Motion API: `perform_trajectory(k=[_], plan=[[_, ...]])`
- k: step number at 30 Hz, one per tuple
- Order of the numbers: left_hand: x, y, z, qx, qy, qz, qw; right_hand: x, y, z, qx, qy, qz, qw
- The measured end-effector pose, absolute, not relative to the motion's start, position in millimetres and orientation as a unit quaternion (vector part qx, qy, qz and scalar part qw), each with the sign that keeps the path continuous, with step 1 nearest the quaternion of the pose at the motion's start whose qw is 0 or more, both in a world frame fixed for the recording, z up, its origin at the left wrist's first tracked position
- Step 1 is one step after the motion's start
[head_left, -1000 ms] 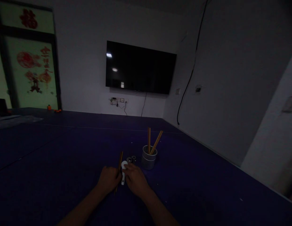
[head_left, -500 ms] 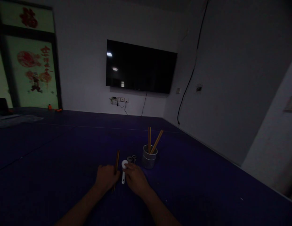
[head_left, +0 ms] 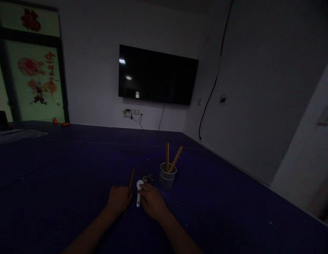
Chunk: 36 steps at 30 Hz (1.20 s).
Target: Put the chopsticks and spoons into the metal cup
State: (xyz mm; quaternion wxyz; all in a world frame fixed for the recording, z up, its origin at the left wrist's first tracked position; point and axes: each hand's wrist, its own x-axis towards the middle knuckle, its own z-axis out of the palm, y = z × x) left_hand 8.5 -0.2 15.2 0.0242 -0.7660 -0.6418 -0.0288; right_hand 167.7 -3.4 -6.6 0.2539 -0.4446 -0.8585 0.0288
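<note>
My left hand [head_left: 119, 198] is closed around wooden chopsticks [head_left: 131, 178], which slant up past the thumb side and poke out below the palm. Just right of them is a white spoon [head_left: 138, 200], its round bowl pointing away from me and its holed handle towards me. The fingers of my right hand [head_left: 152, 201] are closed at the right side of the spoon's bowl. Behind the spoon lie dark metal pieces with round heads [head_left: 150, 177], partly hidden by my right hand; their kind is too dim to tell.
A grey metal cup [head_left: 167, 180] stands right of my hands, with more chopsticks [head_left: 176, 159] leaning in it. The purple surface [head_left: 82, 169] stretches to the wall with a dark television [head_left: 157, 76]. Clear plastic [head_left: 21, 135] and small orange objects [head_left: 55, 120] lie far left.
My left hand has shifted slightly left with the chopsticks, widening the gap to the spoon. My right hand and the spoon have hardly moved.
</note>
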Motion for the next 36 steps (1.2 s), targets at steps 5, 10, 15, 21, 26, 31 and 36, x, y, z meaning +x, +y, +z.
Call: perform_trajectory(k=[5,10,15,21,26,31,36], plan=[[7.3,2.8,14.8,-0.762,-0.647,-0.027,0.019,168.0,-3.0,-7.9,-0.442,-0.859,0.024,0.258],[4.8,4.6,15.6,-0.758,-0.652,-0.021,0.012,167.3,-2.4,-8.7,-0.446,-0.859,0.027,0.252],[2.1,7.2,16.8,-0.757,-0.654,-0.019,-0.003,167.4,-1.6,-9.1,-0.446,-0.858,0.019,0.256],[-0.1,10.3,14.8,-0.757,-0.653,-0.013,-0.011,167.9,-0.6,-11.2,-0.435,-0.864,0.008,0.252],[-1.4,12.5,12.1,-0.754,-0.657,-0.017,-0.011,168.2,0.8,-12.6,-0.442,-0.861,0.021,0.253],[-1.2,11.3,12.2,-0.757,-0.653,-0.022,-0.011,168.4,0.8,-11.5,-0.437,-0.864,0.030,0.249],[1.8,6.9,13.6,-0.753,-0.657,-0.033,-0.004,168.2,-1.1,-11.1,-0.441,-0.858,0.034,0.261]])
